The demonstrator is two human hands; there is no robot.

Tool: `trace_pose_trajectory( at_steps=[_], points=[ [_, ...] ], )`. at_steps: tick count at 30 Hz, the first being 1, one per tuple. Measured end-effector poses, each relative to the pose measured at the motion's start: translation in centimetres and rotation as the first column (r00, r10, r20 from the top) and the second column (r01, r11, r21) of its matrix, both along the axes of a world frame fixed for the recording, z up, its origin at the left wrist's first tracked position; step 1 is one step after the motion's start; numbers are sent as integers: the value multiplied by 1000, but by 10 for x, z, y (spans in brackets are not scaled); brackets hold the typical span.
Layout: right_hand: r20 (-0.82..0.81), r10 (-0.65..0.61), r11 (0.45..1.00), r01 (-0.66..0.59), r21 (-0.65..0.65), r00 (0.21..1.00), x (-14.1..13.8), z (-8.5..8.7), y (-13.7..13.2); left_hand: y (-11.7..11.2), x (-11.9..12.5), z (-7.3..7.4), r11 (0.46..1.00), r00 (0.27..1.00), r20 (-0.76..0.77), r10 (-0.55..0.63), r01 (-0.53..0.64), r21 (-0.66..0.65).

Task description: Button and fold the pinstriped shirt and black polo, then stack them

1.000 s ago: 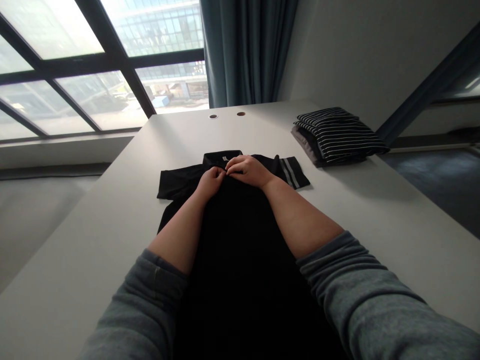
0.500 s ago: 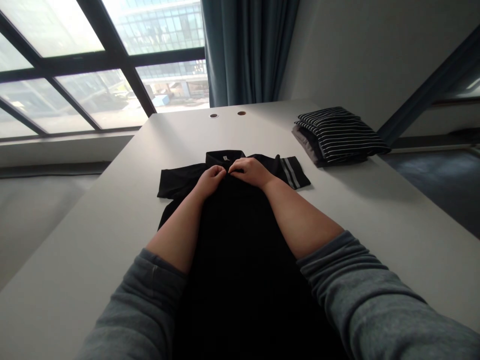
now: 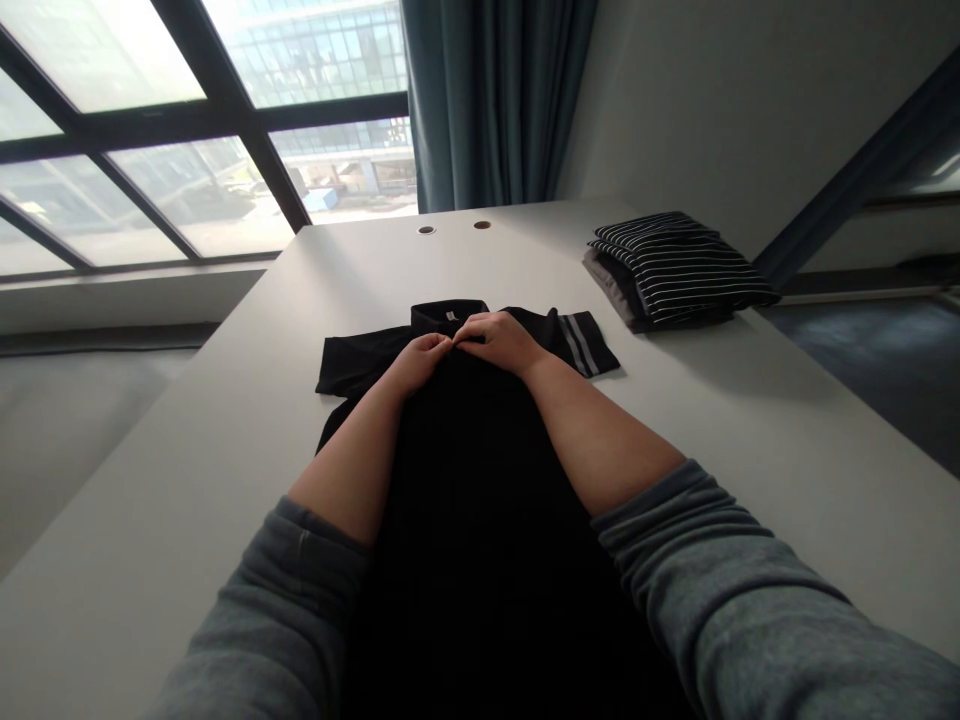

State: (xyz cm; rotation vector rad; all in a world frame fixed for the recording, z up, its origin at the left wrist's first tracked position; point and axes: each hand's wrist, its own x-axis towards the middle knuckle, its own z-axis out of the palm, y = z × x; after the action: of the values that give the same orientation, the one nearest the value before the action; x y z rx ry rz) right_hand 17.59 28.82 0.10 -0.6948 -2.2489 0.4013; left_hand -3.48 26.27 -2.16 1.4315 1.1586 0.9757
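The left hand [image 3: 420,362] and right hand [image 3: 495,340] are together, almost touching, with their fingers curled and pinching the front of a black polo shirt [image 3: 480,520] just below the collar [image 3: 448,316]. The shirt lies flat on a white bench [image 3: 720,420], its body running toward the person, with a plain sleeve [image 3: 358,362] out to the left and a grey-striped sleeve [image 3: 579,343] out to the right.

The likeliest trouble is the soft cloth slipping from the fingertips, because the pinch takes up so little of it. A tug from either hand could also slide the shirt across the smooth bench and skew the collar. The black cloth lies in deep shadow, so a small edge could easily be misjudged; what the fingers grip exactly is hidden.

No box or basket shows. The bench carries the shirt and, well to the right, a folded pile of striped clothes [image 3: 679,270] on a grey layer [image 3: 611,285]. Two round holes [image 3: 426,230] sit near its far edge.
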Motion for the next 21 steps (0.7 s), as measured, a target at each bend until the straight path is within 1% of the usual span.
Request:
trace_pose_trajectory(
  at_steps=[3, 5, 8, 10, 13, 16, 18, 21],
  points=[
    [3, -5, 1000, 5, -20, 1000, -1, 2, -1, -2, 1, 5, 997, 997, 66, -32, 37, -71],
    [8, -23, 999, 23, -38, 1000, -2, 2, -1, -4, 1, 7, 994, 996, 73, -45, 52, -93],
    [17, -40, 996, 41, -75, 999, -2, 1, 0, -5, 2, 8, 996, 998, 39, -52, 55, -71],
    [14, -45, 993, 46, -105, 999, -1, -1, 1, -6, 2, 7, 997, 998, -15, -56, 55, -44],
    [-21, -77, 980, 71, -187, 997, 0, -6, 2, -6, 2, 4, 995, 980, -195, -45, 60, 73],
    [-68, -113, 956, 90, -278, 991, -1, -10, 3, -5, 4, 1, 972, 933, -359, 33, 53, 230],
    [-96, -128, 944, 92, -317, 987, -2, -12, 4, -5, 6, -1, 958, 916, -391, 92, 25, 284],
    [-119, -151, 925, 98, -368, 981, -5, -14, 3, -5, 11, -1, 941, 906, -381, 185, -51, 335]
  ],
)
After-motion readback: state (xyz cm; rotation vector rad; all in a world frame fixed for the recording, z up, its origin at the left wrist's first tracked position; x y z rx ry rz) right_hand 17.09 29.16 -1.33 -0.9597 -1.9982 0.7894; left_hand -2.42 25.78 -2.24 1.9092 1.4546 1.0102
